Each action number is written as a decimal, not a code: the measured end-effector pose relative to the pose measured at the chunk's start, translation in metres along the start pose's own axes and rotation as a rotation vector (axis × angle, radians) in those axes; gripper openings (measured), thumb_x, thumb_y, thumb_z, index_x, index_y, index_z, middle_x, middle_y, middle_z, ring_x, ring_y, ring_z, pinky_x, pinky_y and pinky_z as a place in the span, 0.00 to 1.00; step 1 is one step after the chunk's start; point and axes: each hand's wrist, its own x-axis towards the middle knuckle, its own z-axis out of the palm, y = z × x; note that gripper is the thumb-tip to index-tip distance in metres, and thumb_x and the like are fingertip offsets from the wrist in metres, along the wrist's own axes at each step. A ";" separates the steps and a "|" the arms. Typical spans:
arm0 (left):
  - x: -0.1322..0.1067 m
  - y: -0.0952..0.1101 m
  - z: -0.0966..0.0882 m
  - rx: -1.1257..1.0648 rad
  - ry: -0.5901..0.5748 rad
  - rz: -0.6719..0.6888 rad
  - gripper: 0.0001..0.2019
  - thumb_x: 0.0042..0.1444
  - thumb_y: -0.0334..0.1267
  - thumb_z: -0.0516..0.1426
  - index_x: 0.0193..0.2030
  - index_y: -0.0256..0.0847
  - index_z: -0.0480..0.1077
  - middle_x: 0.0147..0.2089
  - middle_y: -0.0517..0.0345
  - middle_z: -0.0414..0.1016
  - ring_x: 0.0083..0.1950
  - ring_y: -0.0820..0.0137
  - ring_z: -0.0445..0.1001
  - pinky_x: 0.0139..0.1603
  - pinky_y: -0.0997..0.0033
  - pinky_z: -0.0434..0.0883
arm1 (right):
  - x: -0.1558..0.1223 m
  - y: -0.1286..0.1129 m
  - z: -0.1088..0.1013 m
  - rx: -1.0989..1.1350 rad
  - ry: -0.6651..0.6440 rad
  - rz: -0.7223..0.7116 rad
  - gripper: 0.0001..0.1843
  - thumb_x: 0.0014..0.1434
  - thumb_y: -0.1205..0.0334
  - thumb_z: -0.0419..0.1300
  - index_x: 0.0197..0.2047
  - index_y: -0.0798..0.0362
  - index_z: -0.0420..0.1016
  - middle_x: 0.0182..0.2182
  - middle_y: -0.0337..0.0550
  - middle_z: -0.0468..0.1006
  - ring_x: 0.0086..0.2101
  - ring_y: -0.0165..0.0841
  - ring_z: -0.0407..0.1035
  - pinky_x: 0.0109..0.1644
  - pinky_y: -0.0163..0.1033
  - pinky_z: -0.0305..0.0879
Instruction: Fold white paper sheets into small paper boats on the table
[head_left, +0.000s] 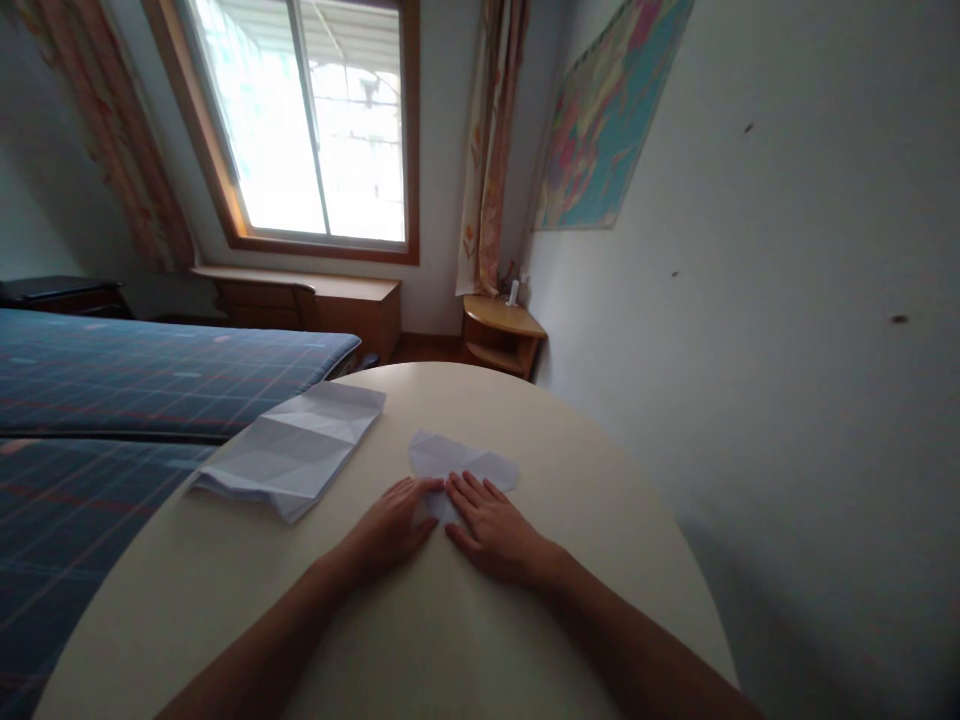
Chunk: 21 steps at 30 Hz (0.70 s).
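A small folded sheet of white paper [463, 460] lies on the round cream table [600, 500], and both hands rest on its near part. My left hand [397, 518] touches the paper's left side, its fingers stretched toward the middle and the thumb apart. Flat on the right side lies my right hand [491, 528], with its fingers extended and its thumb pointing left. The fingertips of the two hands almost meet. Part of the paper between and under them is hidden.
Creased white sheets [300, 450] lie at the table's left edge. Beyond that edge is a bed with a blue plaid mattress [150, 370]. A white wall [787, 400] runs along the right. A small wooden corner stand [504, 318] and a desk [352, 290] stand at the back.
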 end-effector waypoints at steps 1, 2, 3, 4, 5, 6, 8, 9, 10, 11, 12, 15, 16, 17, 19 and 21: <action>0.000 0.000 0.000 0.017 0.014 -0.007 0.24 0.56 0.34 0.56 0.60 0.40 0.63 0.61 0.46 0.71 0.63 0.59 0.68 0.68 0.52 0.60 | 0.000 0.001 -0.001 0.003 -0.006 -0.011 0.35 0.70 0.47 0.40 0.72 0.59 0.43 0.71 0.49 0.43 0.69 0.42 0.36 0.71 0.52 0.36; 0.000 0.000 0.000 0.034 0.024 -0.018 0.23 0.56 0.34 0.57 0.59 0.40 0.64 0.61 0.46 0.71 0.64 0.58 0.67 0.68 0.50 0.59 | 0.000 0.002 -0.002 0.005 -0.009 -0.019 0.34 0.70 0.49 0.40 0.72 0.58 0.44 0.71 0.49 0.44 0.69 0.41 0.36 0.71 0.52 0.36; -0.001 0.000 0.000 0.050 0.032 -0.033 0.22 0.56 0.36 0.57 0.59 0.40 0.65 0.61 0.46 0.71 0.65 0.58 0.66 0.68 0.50 0.59 | -0.001 0.003 -0.002 0.006 -0.006 -0.027 0.33 0.70 0.50 0.40 0.72 0.58 0.44 0.71 0.49 0.45 0.69 0.41 0.37 0.71 0.52 0.36; -0.001 0.000 0.000 0.062 0.036 -0.049 0.21 0.57 0.37 0.57 0.58 0.41 0.66 0.61 0.47 0.71 0.65 0.58 0.66 0.68 0.51 0.59 | -0.001 0.003 -0.002 0.006 0.001 -0.032 0.32 0.70 0.51 0.41 0.72 0.57 0.45 0.71 0.49 0.45 0.69 0.40 0.37 0.71 0.52 0.37; -0.001 0.001 0.000 0.074 0.035 -0.056 0.20 0.58 0.39 0.56 0.58 0.42 0.67 0.62 0.48 0.70 0.65 0.58 0.66 0.68 0.52 0.60 | -0.001 0.003 -0.001 0.005 0.009 -0.037 0.32 0.70 0.52 0.41 0.72 0.57 0.45 0.71 0.48 0.46 0.69 0.40 0.37 0.71 0.52 0.37; -0.001 0.002 0.000 0.089 0.030 -0.056 0.20 0.59 0.40 0.56 0.58 0.43 0.67 0.62 0.49 0.70 0.65 0.59 0.66 0.67 0.52 0.60 | -0.001 0.003 -0.001 0.004 0.017 -0.041 0.32 0.70 0.52 0.41 0.72 0.57 0.45 0.70 0.48 0.46 0.69 0.40 0.37 0.71 0.52 0.37; -0.002 0.005 -0.001 0.133 0.021 -0.046 0.22 0.60 0.43 0.56 0.61 0.46 0.66 0.65 0.50 0.68 0.65 0.58 0.65 0.68 0.51 0.60 | -0.001 0.002 0.001 0.001 0.024 -0.044 0.32 0.70 0.53 0.42 0.72 0.56 0.45 0.70 0.47 0.47 0.69 0.40 0.37 0.71 0.51 0.38; -0.002 0.006 -0.001 0.157 0.015 -0.040 0.24 0.60 0.44 0.56 0.63 0.48 0.65 0.66 0.51 0.66 0.66 0.58 0.64 0.68 0.50 0.59 | -0.001 0.003 0.001 -0.001 0.022 -0.043 0.32 0.70 0.53 0.42 0.72 0.56 0.45 0.70 0.47 0.46 0.69 0.40 0.37 0.71 0.51 0.38; -0.002 0.007 -0.001 0.175 0.007 -0.037 0.25 0.60 0.45 0.56 0.64 0.49 0.64 0.67 0.51 0.65 0.66 0.57 0.63 0.68 0.50 0.58 | 0.000 0.003 0.002 -0.004 0.019 -0.037 0.32 0.70 0.52 0.42 0.72 0.56 0.45 0.70 0.48 0.46 0.69 0.40 0.37 0.71 0.51 0.38; -0.003 0.008 -0.001 0.188 0.000 -0.040 0.25 0.60 0.46 0.57 0.64 0.50 0.64 0.67 0.52 0.64 0.67 0.57 0.62 0.68 0.49 0.57 | 0.000 0.005 0.002 -0.007 0.015 -0.026 0.33 0.70 0.52 0.42 0.72 0.57 0.44 0.71 0.49 0.45 0.69 0.40 0.36 0.71 0.51 0.38; -0.004 0.009 0.000 0.195 -0.004 -0.049 0.24 0.60 0.46 0.56 0.63 0.50 0.65 0.68 0.52 0.63 0.68 0.57 0.62 0.69 0.49 0.57 | 0.000 0.007 0.002 -0.010 0.011 -0.009 0.33 0.70 0.51 0.42 0.72 0.58 0.44 0.71 0.50 0.44 0.69 0.40 0.36 0.71 0.50 0.38; -0.005 0.007 0.002 0.195 -0.010 -0.087 0.23 0.61 0.49 0.55 0.62 0.50 0.67 0.69 0.52 0.61 0.70 0.55 0.57 0.69 0.48 0.55 | -0.001 0.019 0.000 -0.018 -0.005 0.077 0.37 0.69 0.46 0.40 0.72 0.62 0.42 0.71 0.54 0.41 0.69 0.42 0.35 0.71 0.52 0.37; -0.005 0.006 0.003 0.194 -0.010 -0.096 0.22 0.61 0.49 0.55 0.62 0.50 0.67 0.69 0.52 0.61 0.71 0.55 0.56 0.70 0.47 0.55 | -0.002 0.023 -0.001 -0.023 -0.007 0.113 0.38 0.69 0.45 0.40 0.72 0.63 0.42 0.71 0.55 0.40 0.69 0.43 0.35 0.71 0.53 0.36; -0.006 0.005 0.003 0.192 -0.011 -0.100 0.22 0.61 0.50 0.55 0.61 0.51 0.68 0.70 0.53 0.60 0.71 0.55 0.55 0.70 0.47 0.55 | -0.004 0.026 -0.002 -0.032 -0.003 0.149 0.39 0.69 0.45 0.40 0.72 0.64 0.42 0.71 0.56 0.40 0.69 0.44 0.35 0.71 0.54 0.36; -0.006 0.003 0.004 0.194 -0.012 -0.099 0.22 0.62 0.50 0.54 0.61 0.52 0.68 0.70 0.54 0.60 0.71 0.55 0.55 0.69 0.47 0.55 | -0.006 0.030 -0.004 -0.064 0.027 0.207 0.39 0.69 0.44 0.40 0.72 0.66 0.43 0.70 0.58 0.41 0.69 0.46 0.34 0.70 0.56 0.34; -0.006 0.002 0.005 0.201 -0.007 -0.095 0.21 0.62 0.50 0.54 0.61 0.53 0.68 0.69 0.54 0.61 0.70 0.55 0.56 0.69 0.48 0.56 | -0.008 0.026 -0.005 -0.105 0.077 0.224 0.38 0.69 0.46 0.40 0.71 0.68 0.45 0.70 0.59 0.42 0.69 0.46 0.33 0.70 0.57 0.31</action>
